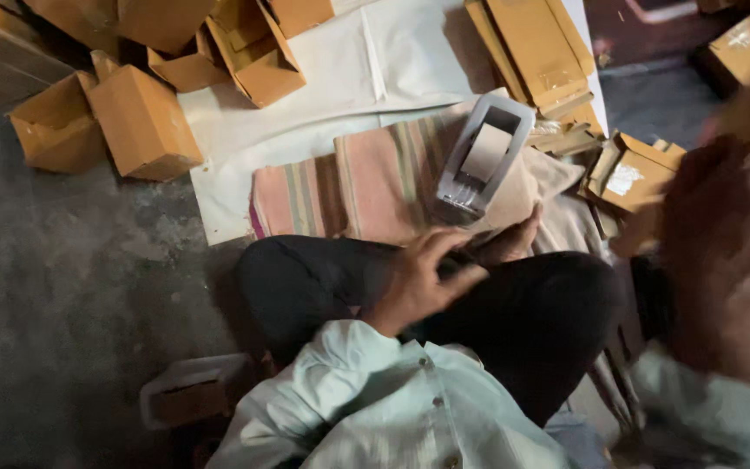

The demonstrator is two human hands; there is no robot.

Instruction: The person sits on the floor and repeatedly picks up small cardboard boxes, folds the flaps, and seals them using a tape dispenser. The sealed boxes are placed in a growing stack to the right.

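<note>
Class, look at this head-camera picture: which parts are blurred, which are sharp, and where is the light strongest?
Head view: the right hand is smeared by motion blur; the left hand and grey tape dispenser are fairly sharp; the white sheet is brightest, while the floor at left lies dim.

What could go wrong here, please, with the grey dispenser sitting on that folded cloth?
1. The grey tape dispenser rests tilted on the soft striped cloth, so it may slide off.
2. The right hand is blurred close to the camera and could knock the small cardboard box beside it.
3. The left hand rests on the knee, away from the dispenser, so nothing steadies it.
</note>
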